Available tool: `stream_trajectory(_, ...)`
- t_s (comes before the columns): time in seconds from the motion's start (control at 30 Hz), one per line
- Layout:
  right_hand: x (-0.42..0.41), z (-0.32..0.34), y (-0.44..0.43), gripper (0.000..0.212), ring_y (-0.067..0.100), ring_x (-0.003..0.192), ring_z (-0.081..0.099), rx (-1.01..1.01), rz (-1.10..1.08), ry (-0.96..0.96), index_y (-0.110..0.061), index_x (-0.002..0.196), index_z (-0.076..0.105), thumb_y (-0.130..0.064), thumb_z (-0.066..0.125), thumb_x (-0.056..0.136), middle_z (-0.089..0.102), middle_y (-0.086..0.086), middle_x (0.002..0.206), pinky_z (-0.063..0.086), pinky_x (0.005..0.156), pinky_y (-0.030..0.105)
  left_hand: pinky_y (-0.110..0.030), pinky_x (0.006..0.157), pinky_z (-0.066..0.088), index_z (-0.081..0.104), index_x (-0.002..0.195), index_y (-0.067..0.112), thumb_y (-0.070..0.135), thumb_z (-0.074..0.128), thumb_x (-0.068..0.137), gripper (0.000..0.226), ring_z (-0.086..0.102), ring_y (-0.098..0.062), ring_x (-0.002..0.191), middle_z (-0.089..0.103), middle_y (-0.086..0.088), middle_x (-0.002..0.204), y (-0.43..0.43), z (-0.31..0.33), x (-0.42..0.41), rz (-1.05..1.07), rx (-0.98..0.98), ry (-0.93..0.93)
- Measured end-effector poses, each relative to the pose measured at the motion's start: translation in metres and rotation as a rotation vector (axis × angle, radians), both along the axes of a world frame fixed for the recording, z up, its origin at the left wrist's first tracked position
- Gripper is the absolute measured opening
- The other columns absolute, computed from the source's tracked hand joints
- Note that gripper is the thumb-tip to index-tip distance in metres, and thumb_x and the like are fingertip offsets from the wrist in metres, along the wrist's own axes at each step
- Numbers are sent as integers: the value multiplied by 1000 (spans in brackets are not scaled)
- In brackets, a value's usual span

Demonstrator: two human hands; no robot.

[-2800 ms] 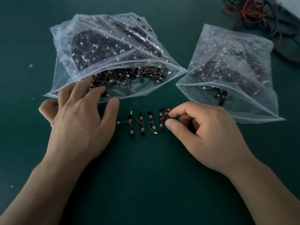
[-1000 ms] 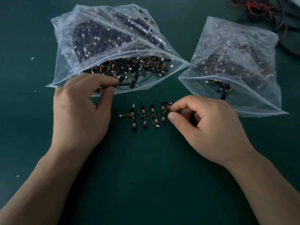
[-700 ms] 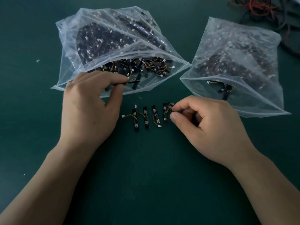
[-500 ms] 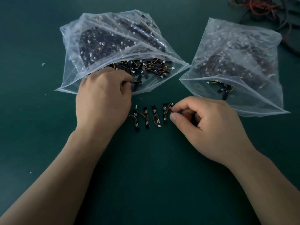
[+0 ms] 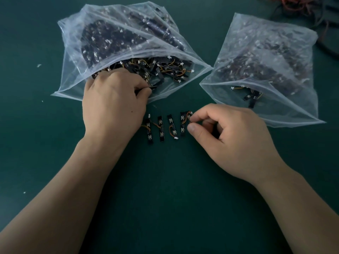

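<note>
Dark green table (image 5: 174, 198) fills the view, with a tangle of cables (image 5: 293, 8) at its far right corner. Two clear bags lie on it, mouths toward the person so that a hand can go straight in. The left bag (image 5: 102, 43) is crammed with small black wired strips that spill toward its opening. The right bag (image 5: 266, 57) is also filled, with only a few strips near its mouth. The left hand (image 5: 111, 103) sits at the left bag's opening, fingers curled, thumb and forefinger pinching a strip (image 5: 153, 86) just over the lip, probably to draw it out. The right hand (image 5: 233, 136) rests on the table with fingers bent, thumb and forefinger nipping the wire of the last strip (image 5: 183, 125), likely to steady it. That strip ends a row (image 5: 161, 129) of four, laid side by side between the hands, apparently for counting.
</note>
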State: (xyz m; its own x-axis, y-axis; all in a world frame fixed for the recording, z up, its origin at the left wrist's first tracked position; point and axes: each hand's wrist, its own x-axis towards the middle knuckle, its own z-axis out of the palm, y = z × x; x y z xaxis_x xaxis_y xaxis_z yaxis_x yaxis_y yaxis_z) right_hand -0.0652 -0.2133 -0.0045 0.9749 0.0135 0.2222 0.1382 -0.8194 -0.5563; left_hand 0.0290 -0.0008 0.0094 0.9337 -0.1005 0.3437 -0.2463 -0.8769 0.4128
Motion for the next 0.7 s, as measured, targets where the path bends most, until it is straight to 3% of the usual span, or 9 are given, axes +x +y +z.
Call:
stream_trajectory(0.1, 1, 0, 0, 12, 5, 69, 59, 13, -2, -1, -38, 98, 72, -49, 68, 94, 63, -17, 72, 42, 55, 25, -47, 96, 54, 82, 104, 24, 27, 73, 98, 11, 68, -23, 96, 76, 5, 101, 4, -3, 2, -68, -55, -28)
stream_trajectory(0.17, 0, 0, 0, 11, 4, 68, 59, 18, 0, -7, -37, 98, 72, -47, 69, 94, 64, -17, 72, 41, 54, 24, -33, 87, 55, 82, 105, 23, 26, 74, 98, 11, 66, -12, 86, 75, 9, 98, 6, -2, 3, -115, -116, -48)
stream_trajectory(0.23, 0, 0, 0, 10, 4, 67, 59, 21, 4, -10, -37, 98, 73, -46, 70, 95, 64, -17, 72, 42, 53, 25, -12, 77, 47, 81, 105, 23, 24, 75, 97, 11, 62, 0, 78, 69, 20, 91, 7, 2, 1, -151, -220, -67)
stream_trajectory(0.27, 1, 0, -1, 10, 4, 67, 59, 30, 3, -9, -37, 98, 73, -46, 69, 95, 65, -17, 73, 43, 53, 26, -8, 73, 45, 81, 105, 22, 24, 75, 97, 10, 62, 2, 78, 66, 26, 90, 7, 4, -3, -177, -264, -81)
stream_trajectory(0.37, 2, -1, -2, 12, 6, 66, 62, 90, -3, -8, -36, 98, 74, -45, 66, 97, 67, -18, 75, 48, 53, 29, -11, 77, 44, 80, 102, 21, 25, 75, 98, 7, 62, 6, 87, 64, 28, 98, 8, 8, -17, -339, -271, -137)
stream_trajectory(0.47, 5, -2, -5, 12, 10, 63, 63, 208, -10, -21, -31, 97, 74, -36, 64, 102, 66, -22, 73, 40, 53, 16, -28, 89, 52, 81, 99, 19, 25, 74, 100, 9, 66, -2, 98, 71, 13, 102, 10, 7, -36, -567, -217, -162)
stream_trajectory(0.57, 6, -2, -9, 19, 17, 58, 59, 324, -18, -32, -24, 93, 74, -31, 61, 106, 65, -10, 70, 39, 51, 22, -41, 84, 54, 82, 96, 19, 26, 75, 99, 10, 68, -14, 92, 73, 8, 103, 8, 2, -60, -689, -204, -157)
stream_trajectory(0.7, 7, 2, -9, 27, 17, 57, 55, 428, -43, -68, -21, 94, 74, -30, 53, 109, 61, 2, 65, 42, 55, 29, -44, 76, 49, 83, 91, 23, 29, 77, 99, 11, 65, -21, 86, 74, 10, 101, 0, -4, -75, -795, -127, -104)
